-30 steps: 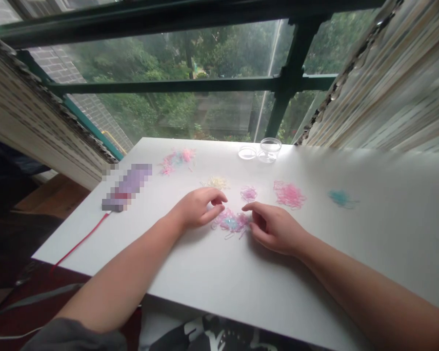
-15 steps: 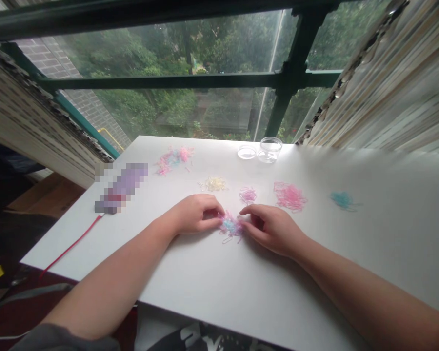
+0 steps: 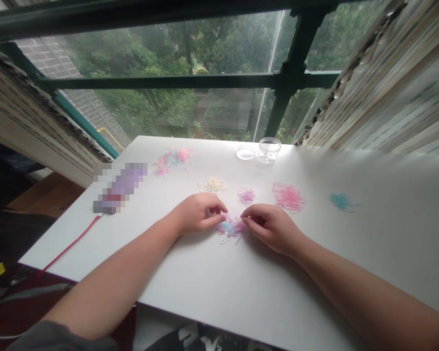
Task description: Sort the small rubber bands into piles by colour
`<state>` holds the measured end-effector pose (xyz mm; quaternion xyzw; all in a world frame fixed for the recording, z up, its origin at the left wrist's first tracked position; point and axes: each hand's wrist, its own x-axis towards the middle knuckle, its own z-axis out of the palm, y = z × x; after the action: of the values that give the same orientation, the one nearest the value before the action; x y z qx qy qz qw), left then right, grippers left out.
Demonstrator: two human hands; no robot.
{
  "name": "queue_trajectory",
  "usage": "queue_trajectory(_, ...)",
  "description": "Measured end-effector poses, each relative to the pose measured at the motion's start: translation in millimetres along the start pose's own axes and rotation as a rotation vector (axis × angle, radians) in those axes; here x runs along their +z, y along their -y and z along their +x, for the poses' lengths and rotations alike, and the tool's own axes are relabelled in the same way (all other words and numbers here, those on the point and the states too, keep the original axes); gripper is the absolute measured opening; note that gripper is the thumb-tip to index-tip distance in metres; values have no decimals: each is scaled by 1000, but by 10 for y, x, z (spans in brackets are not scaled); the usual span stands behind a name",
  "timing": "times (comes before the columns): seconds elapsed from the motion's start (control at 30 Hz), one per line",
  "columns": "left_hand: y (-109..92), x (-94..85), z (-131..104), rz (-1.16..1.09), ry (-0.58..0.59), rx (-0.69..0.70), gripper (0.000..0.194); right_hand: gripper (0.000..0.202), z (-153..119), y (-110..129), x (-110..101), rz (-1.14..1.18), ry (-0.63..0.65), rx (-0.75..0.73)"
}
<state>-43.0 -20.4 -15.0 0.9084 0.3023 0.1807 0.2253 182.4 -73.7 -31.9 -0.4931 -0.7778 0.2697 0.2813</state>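
Note:
A small mixed pile of thin purple, pink and blue bands [image 3: 228,228], which look like little elastic bands, lies on the white table in front of me. My left hand [image 3: 194,214] reaches in at its left edge, thumb and forefinger tips drawn together. Opposite, my right hand [image 3: 275,227] pinches at the pile's right edge. Anything between the fingertips of either hand is too small to make out. Just behind the hands sit a purple band pile [image 3: 246,196] and a pale yellow band pile [image 3: 212,184]. A larger pink band pile [image 3: 289,197] lies beyond my right hand.
A teal band pile [image 3: 342,201] is further right, and another mixed pile [image 3: 175,158] at the back left. A clear round tub [image 3: 269,150] and its lid [image 3: 246,153] stand near the window. A blurred-out purple object [image 3: 122,184] with a red cord [image 3: 71,247] lies left.
The left thumb and forefinger have drawn closer together, lifting slightly at the mixed pile. Right fingertips have also closed into a tighter pinch. The other piles look unchanged.

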Motion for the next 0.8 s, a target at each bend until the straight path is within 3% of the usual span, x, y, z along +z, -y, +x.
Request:
queue_trajectory(0.37, -270, 200, 148, -62, -184, 32, 17, 13, 2, 0, 29, 176, -87, 9)
queue_trajectory(0.6, -273, 184, 158, -107, -206, 2, 14, 17, 11, 14, 10, 171, -79, 5)
queue_trajectory(0.8, -134, 97, 139, -132, -301, -154, 12, 16, -23, -8, -2, 188, -112, 17)
